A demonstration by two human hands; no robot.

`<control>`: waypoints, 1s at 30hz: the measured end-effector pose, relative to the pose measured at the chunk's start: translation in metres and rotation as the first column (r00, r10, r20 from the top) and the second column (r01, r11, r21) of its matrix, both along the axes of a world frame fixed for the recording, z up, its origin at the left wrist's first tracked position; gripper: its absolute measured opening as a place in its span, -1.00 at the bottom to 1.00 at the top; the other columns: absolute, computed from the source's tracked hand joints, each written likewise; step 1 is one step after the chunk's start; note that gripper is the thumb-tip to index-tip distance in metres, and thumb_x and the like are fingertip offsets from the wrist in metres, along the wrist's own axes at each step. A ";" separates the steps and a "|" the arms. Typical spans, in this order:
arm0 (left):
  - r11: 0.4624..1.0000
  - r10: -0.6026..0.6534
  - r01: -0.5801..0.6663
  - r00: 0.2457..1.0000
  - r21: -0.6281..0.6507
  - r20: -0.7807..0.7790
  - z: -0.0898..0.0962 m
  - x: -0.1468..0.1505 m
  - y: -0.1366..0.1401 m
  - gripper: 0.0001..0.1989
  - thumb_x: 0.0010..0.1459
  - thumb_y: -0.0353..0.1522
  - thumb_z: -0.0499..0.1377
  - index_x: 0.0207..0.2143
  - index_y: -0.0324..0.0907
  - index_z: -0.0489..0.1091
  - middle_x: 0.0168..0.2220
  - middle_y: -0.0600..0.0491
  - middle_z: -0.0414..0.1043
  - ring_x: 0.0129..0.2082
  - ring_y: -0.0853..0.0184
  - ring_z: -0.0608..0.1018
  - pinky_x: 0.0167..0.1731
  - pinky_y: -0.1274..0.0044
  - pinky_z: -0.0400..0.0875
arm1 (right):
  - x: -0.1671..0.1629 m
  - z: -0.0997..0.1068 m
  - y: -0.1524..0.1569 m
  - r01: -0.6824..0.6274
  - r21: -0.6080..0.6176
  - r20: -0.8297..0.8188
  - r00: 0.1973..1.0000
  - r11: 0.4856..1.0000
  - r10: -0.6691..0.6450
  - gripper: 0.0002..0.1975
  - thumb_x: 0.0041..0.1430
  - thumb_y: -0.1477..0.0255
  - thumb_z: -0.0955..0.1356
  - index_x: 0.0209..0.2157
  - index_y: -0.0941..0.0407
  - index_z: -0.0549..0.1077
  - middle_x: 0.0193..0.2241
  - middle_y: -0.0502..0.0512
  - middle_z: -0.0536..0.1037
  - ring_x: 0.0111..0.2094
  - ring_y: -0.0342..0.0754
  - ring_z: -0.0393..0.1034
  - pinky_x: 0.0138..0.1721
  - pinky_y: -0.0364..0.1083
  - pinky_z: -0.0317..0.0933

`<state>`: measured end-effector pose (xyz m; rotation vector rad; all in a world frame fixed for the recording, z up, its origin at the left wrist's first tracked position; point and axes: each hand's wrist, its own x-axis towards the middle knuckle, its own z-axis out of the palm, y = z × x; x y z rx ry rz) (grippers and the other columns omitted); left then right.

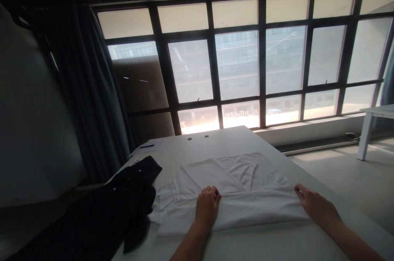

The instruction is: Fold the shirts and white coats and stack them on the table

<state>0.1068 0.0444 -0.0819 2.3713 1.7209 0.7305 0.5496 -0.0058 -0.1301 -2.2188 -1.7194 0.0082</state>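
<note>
Head view.
- White garment (pixel 243 207), 1: lying on a white table (pixel 227 142), directly before the person; near side folded over in a long strip, creases across the far part.
- Left hand (pixel 208 203), 1: fingers curled down onto the cloth at the strip's upper edge; whether they pinch it, cannot tell.
- Right hand (pixel 310 201), 1: thumb and fingers pinching the garment's right end.
- Black garment (pixel 135 203), 1: bunched at the table's left side, just beside the white garment.
- Paper (pixel 156 144), with 1 blue pen (pixel 147 146) on top: far left corner.
- Round inserts (pixel 189 139), 2: set in the tabletop near its far edge.
- Dark curtain (pixel 92 97), 1: left of the windows (pixel 237 64).
</note>
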 end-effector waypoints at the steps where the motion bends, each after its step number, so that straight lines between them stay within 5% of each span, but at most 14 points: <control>1: 1.000 -0.003 0.003 1.000 0.002 -0.001 0.000 0.000 0.000 -0.89 0.31 -0.34 0.12 -0.24 -0.09 0.45 -0.21 0.07 0.47 -0.16 0.27 0.47 -0.13 0.51 0.23 | 0.001 -0.001 0.000 -0.003 0.003 0.002 1.000 1.000 0.003 -0.61 0.36 0.24 0.08 -0.11 -0.01 0.48 -0.15 0.21 0.64 -0.18 0.16 0.56 -0.32 0.00 0.26; 23: 0.997 -0.005 0.004 1.000 0.076 0.008 0.001 -0.005 0.002 -0.87 0.29 -0.28 0.13 -0.27 -0.10 0.45 -0.22 0.03 0.44 -0.14 0.20 0.45 -0.11 0.46 0.25 | 0.006 -0.005 0.000 -0.017 -0.022 0.010 1.000 1.000 0.017 -0.62 0.35 0.21 0.10 -0.05 -0.03 0.45 -0.12 0.17 0.64 -0.15 0.17 0.56 -0.30 0.01 0.25; 30: 0.983 -0.103 0.108 0.994 0.149 -0.038 0.018 -0.001 -0.011 -0.86 0.31 -0.35 0.08 -0.22 -0.08 0.45 -0.18 0.00 0.46 -0.10 0.19 0.46 -0.03 0.41 0.27 | 0.001 0.000 -0.001 0.006 -0.024 0.047 0.999 1.000 -0.004 -0.63 0.34 0.23 0.11 -0.07 -0.03 0.46 -0.11 0.15 0.64 -0.13 0.18 0.55 -0.28 0.02 0.26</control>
